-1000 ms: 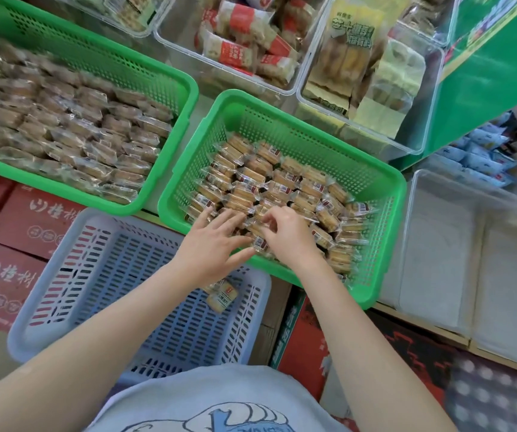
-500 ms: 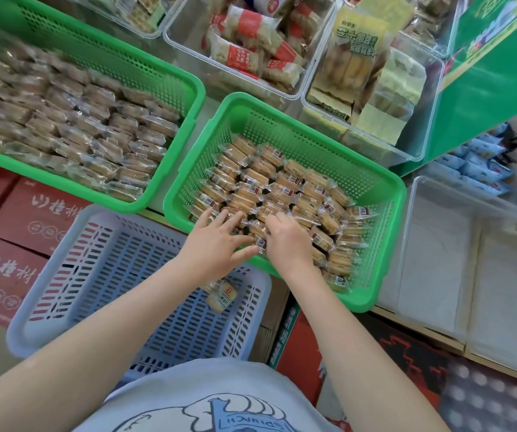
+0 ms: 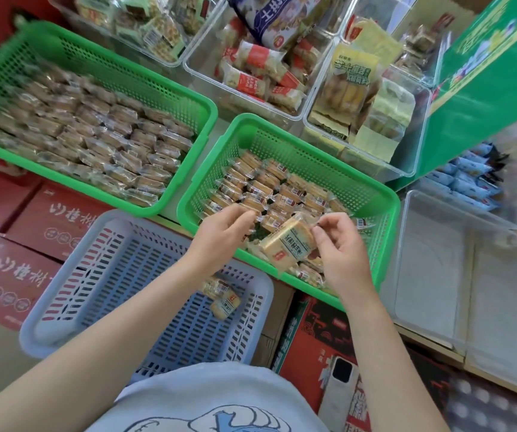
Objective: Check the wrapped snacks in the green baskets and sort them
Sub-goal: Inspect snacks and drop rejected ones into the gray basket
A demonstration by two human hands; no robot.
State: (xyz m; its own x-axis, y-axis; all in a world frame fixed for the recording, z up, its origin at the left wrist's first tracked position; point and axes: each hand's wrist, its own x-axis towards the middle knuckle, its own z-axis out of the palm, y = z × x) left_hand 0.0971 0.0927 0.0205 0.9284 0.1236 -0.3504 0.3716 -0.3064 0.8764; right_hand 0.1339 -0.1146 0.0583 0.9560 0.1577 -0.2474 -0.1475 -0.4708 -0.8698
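The right green basket [image 3: 389, 213] holds several rows of small wrapped biscuit packs [image 3: 269, 188]. Over its near edge my right hand [image 3: 343, 251] pinches one wrapped snack pack [image 3: 287, 244], lifted and tilted, label side up. My left hand [image 3: 221, 233] hovers just left of that pack with fingers loosely curled, and I see nothing in it. The left green basket [image 3: 209, 116] is packed with several similar clear-wrapped snacks [image 3: 95, 135]. Two packs [image 3: 223, 296] lie in the blue-grey basket [image 3: 145, 219] below my arms.
Clear bins of bagged snacks [image 3: 260, 76] stand behind the baskets. Empty clear bins [image 3: 438, 275] sit at the right. Red cartons [image 3: 20, 269] lie at the left, and a phone [image 3: 339, 388] rests on a carton by my right arm.
Both hands were pressed down among the packs in the right green basket. Now they are raised, and my right hand has lifted one pack out. The camera view has shifted down.
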